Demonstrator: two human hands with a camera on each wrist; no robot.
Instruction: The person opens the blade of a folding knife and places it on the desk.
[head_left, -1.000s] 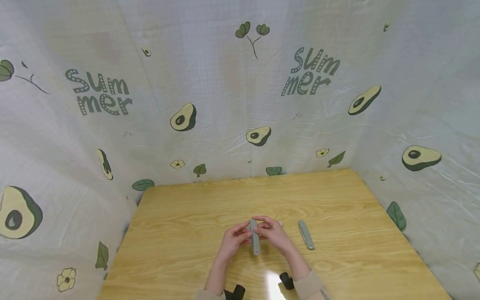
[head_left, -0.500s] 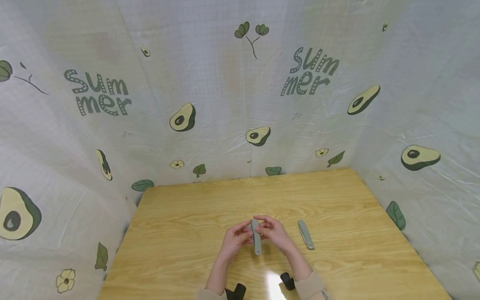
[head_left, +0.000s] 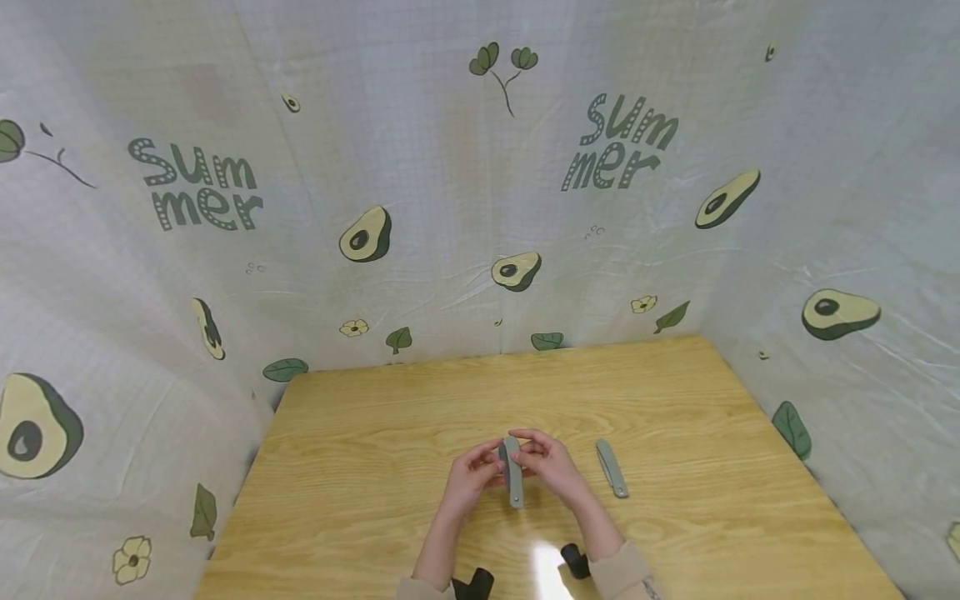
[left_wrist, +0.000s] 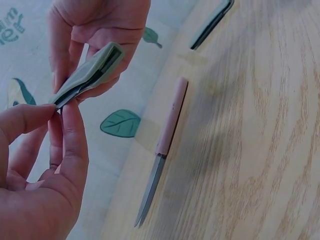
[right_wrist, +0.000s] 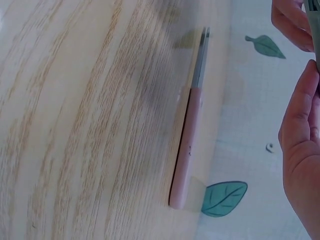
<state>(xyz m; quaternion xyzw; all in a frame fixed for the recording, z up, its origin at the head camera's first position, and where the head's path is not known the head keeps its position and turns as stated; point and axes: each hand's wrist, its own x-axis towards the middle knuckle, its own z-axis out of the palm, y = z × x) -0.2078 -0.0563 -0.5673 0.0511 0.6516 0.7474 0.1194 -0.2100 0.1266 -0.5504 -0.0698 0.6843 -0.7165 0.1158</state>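
A grey-green folding knife [head_left: 516, 492] is held above the table between both hands. My left hand [head_left: 463, 485] pinches its left edge between thumb and fingers, and a dark strip, apparently the blade, shows along that side. My right hand [head_left: 555, 472] grips the handle from the other side, thumb on its face. In the left wrist view the knife [left_wrist: 92, 72] presents a dark slot along its handle, with the left fingertips at one edge. On the table below lies a pink-handled knife [left_wrist: 172, 115] with its blade out; the hands hide it in the head view.
A second grey-green folding knife [head_left: 612, 469], folded, lies on the wooden table [head_left: 360, 467] to the right of the hands. Cloth printed with avocados and leaves [head_left: 442, 183] hangs round the table's back and sides. Black wrist cameras [head_left: 474, 585] sit at the wrists.
The held knife has shifted slightly to the right, and a dark strip now shows more along its left side. Both hands keep their hold; the table knives have not moved.
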